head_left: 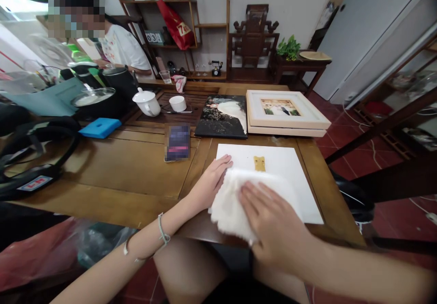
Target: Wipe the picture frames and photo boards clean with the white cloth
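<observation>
A white board (287, 158), probably the back of a picture frame, lies flat on the wooden table in front of me. Near its far edge sits a small gold-coloured plate (259, 163) with two dark spots, perhaps a hanger. My right hand (269, 217) presses a white cloth (228, 199) onto the board, with the fingers on top and the cloth bunched under them. The cloth covers the board's near left part and hangs past its near edge. My left hand (213, 176) rests at the board's left edge, fingers stretched out, holding nothing.
Beyond the board lie a dark photo panel (225, 117) and stacked pale frames (287, 121). A phone (177, 142), blue block (100, 127), lidded white cup (146, 102) and headset-like black gear (37, 158) are leftward. Another person (126, 44) sits at the far left.
</observation>
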The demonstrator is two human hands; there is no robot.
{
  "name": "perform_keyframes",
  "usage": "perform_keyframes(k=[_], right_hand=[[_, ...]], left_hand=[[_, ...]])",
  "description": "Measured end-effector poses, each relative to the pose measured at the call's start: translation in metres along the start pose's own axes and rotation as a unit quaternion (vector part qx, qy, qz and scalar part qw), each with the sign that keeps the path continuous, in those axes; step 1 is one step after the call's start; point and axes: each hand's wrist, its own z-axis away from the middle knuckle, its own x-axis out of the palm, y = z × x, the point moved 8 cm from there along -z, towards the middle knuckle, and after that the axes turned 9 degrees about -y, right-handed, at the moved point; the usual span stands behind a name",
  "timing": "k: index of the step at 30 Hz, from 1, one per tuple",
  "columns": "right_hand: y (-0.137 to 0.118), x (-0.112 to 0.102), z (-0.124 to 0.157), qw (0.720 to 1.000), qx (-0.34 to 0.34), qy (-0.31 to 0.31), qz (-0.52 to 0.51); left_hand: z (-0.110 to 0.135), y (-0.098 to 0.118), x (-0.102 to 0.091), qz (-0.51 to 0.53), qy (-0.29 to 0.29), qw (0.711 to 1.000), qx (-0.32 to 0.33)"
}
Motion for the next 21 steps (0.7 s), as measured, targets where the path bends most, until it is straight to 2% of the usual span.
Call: perform_keyframes(k=[4,7,10,14,17,21], right_hand=[[0.078,-0.008,-0.029,0.988,0.125,-0.022,-0.084],[0.109,-0.016,-0.055,0.971,0.159,-0.016,-0.177],[0.108,-0.022,-0.086,0.965,0.114,-0.001,-0.238],[0.096,-0.021,-0.112,0.971,0.076,0.025,-0.223],[0.100,-0.018,-0.107,0.979,0.094,0.027,-0.179],[0.129,-0.015,-0.071,0.979,0.127,0.032,-0.154]], left_hand=[[-0.004,0.006,-0.001,-0.017,-0.005,1.000,-0.023],[-0.004,0.008,-0.003,-0.027,0.004,0.999,-0.025],[-0.004,0.010,-0.005,-0.039,0.016,0.999,-0.019],[-0.006,0.015,-0.008,-0.025,0.011,1.000,-0.013],[-0.005,0.014,-0.008,-0.029,0.016,0.999,-0.011],[-0.002,0.006,-0.004,-0.046,0.021,0.999,-0.017]])
